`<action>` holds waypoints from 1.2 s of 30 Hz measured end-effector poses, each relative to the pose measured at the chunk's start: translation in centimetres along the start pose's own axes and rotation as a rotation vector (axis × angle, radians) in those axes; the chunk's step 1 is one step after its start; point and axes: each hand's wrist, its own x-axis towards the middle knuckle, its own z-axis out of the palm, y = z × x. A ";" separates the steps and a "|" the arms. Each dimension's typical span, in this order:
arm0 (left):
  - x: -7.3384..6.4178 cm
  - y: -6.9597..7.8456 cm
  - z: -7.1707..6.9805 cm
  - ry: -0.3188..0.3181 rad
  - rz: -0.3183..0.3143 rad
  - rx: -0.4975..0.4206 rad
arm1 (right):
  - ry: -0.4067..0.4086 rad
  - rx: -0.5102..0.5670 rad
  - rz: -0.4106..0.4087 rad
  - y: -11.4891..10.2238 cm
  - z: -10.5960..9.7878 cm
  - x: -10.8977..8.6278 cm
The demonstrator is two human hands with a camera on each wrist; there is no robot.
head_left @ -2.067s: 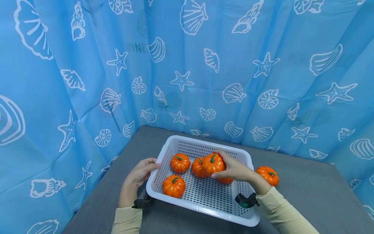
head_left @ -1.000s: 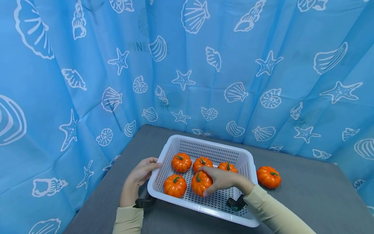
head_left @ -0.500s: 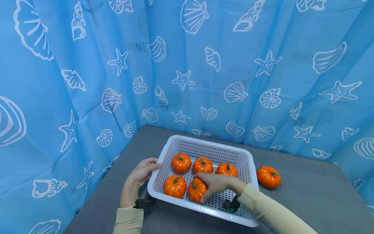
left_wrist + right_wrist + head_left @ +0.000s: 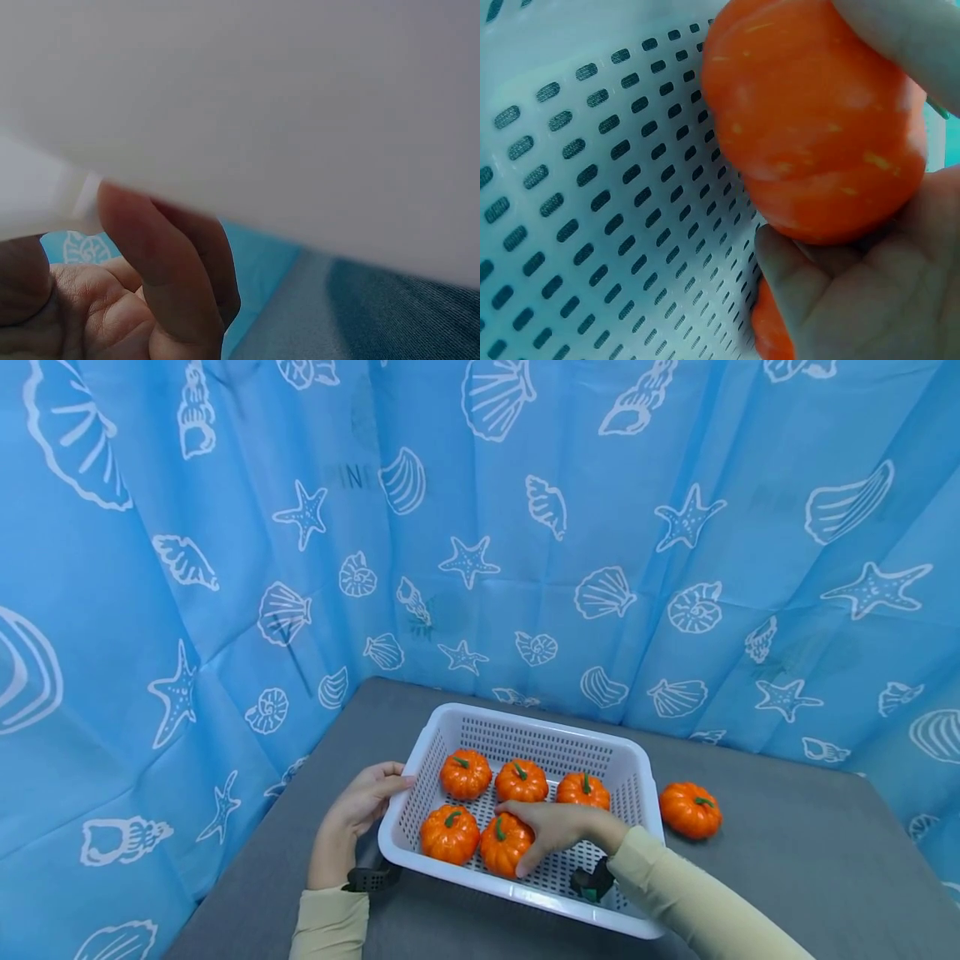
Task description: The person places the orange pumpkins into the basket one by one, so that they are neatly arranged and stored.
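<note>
A white perforated basket (image 4: 558, 906) stands on the grey table with several small orange pumpkins in it. My right hand (image 4: 557, 828) grips one pumpkin (image 4: 506, 847) in the front row, thumb on the near side and fingers on the far side. In the right wrist view the same pumpkin (image 4: 817, 120) fills the space between thumb and fingers, over the holed basket floor. To its left sits another pumpkin (image 4: 449, 835). My left hand (image 4: 367, 797) pinches the basket's left rim; in the left wrist view its curled fingers (image 4: 169, 262) meet the white wall.
Three pumpkins line the back of the basket: one at left (image 4: 466, 775), one in the middle (image 4: 521, 782), one at right (image 4: 583, 791). Outside, right of the basket, a further pumpkin (image 4: 691, 811) lies on the table (image 4: 795, 852). A blue shell-print curtain (image 4: 480, 510) hangs behind.
My right hand has carried its pumpkin from above the back row down to the front, beside the front-left pumpkin. The left hand keeps its place on the rim.
</note>
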 end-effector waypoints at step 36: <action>0.0 -0.1 0.1 0.008 0.001 -0.008 | -0.036 -0.013 -0.014 4.3 0.0 2.6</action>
